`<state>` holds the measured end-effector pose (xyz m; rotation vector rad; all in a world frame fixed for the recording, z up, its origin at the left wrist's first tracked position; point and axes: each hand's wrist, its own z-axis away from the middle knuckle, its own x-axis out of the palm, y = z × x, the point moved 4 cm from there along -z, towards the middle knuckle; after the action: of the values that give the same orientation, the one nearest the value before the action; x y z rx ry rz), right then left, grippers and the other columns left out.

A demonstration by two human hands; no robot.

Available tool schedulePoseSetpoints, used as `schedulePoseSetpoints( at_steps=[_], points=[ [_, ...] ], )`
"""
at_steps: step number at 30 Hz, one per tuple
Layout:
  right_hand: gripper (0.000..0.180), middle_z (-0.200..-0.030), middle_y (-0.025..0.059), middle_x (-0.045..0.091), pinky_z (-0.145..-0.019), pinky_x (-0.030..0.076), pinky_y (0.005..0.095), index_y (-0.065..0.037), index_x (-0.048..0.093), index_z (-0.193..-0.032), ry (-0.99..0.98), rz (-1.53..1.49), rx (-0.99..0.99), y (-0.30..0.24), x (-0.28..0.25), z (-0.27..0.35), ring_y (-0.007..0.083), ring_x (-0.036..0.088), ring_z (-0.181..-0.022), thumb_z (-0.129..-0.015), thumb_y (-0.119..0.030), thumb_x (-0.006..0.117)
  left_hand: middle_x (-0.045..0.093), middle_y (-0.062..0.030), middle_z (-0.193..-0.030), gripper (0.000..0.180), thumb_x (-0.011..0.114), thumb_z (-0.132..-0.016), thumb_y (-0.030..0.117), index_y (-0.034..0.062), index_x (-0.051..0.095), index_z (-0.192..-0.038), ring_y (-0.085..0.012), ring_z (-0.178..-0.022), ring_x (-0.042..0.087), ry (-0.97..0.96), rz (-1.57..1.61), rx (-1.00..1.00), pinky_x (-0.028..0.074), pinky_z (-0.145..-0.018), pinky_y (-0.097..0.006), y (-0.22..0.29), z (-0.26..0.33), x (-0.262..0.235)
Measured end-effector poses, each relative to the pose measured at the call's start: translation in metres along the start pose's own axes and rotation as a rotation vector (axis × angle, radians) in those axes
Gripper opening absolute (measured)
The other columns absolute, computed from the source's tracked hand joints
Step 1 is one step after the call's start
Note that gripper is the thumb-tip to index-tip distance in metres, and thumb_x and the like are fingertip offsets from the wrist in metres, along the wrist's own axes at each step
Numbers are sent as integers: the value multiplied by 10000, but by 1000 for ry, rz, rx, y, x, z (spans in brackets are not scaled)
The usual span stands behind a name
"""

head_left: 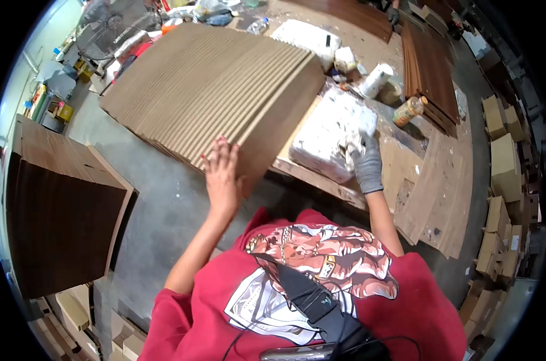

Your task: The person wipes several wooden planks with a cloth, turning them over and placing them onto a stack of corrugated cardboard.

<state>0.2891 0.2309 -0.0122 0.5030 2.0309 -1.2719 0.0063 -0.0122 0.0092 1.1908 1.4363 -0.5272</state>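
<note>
My bare left hand [222,174] lies with its fingers stretched out on the near edge of a fanned stack of brown boards [213,78]. The boards overlap like steps, and the nearest one shows a broad flat face toward my right. My right hand [367,161], in a grey knitted glove, rests on the right side of a white block-shaped bundle [327,123] smeared with dark stains. Its fingers are bent at a whitish, crumpled patch. What they close on blends into the white surface and cannot be made out.
Beyond the bundle stand a white roll [378,78], an orange-capped bottle [409,112] and another white bundle [306,37]. Dark brown panels [428,72] lie at the right. A tall board stack [68,210] stands at the left, cartons [504,162] far right. A co-worker's gloved hand [392,15] shows at the back.
</note>
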Motion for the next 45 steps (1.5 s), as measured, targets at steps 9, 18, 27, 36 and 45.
schedulePoseSetpoints(
  at_steps=[9, 18, 27, 36, 45],
  points=[
    [439, -1167, 143, 547, -971, 414, 440, -124, 678, -1096, -48, 367, -308, 4, 11, 6, 334, 513, -1092, -680, -226, 776, 666, -169, -850, 587, 651, -808, 127, 15, 460, -1352, -361, -728, 659, -243, 183, 4, 530, -635, -466, 47, 5, 2],
    [423, -994, 173, 572, -845, 470, 464, -98, 657, -1135, -167, 236, -231, -5, 18, -2, 367, 553, -915, -713, -123, 668, 656, -260, -830, 247, 540, -920, 167, -11, 534, -1091, -450, -779, 648, -368, 220, -80, 522, -698, -546, 58, -43, 20],
    [351, -988, 105, 528, -868, 459, 347, -75, 668, -1164, -17, -266, 3, 35, -1, -2, 251, 551, -925, -817, -32, 631, 590, -113, -686, 236, 626, -948, 190, -37, 621, -1013, -52, -674, 475, -396, 650, -322, 449, -588, -297, -1, -46, -24],
    [334, -1043, -2, 619, -931, 464, 291, -80, 632, -1196, 371, -1035, 408, 85, -67, -40, 113, 580, -982, -942, -296, 643, 618, -179, -779, 228, 608, -910, 62, -43, 599, -1112, -94, -748, 584, -425, 575, -177, 493, -685, -289, 72, -76, -93],
    [379, -1121, 66, 535, -942, 449, 388, -194, 646, -1215, -1, -52, -529, -62, -62, -111, 251, 533, -1075, -902, -406, 625, 638, -229, -828, 284, 627, -902, 159, 5, 619, -1140, -403, -736, 629, -532, 323, 167, 508, -645, -399, 94, -105, -67]
  ],
)
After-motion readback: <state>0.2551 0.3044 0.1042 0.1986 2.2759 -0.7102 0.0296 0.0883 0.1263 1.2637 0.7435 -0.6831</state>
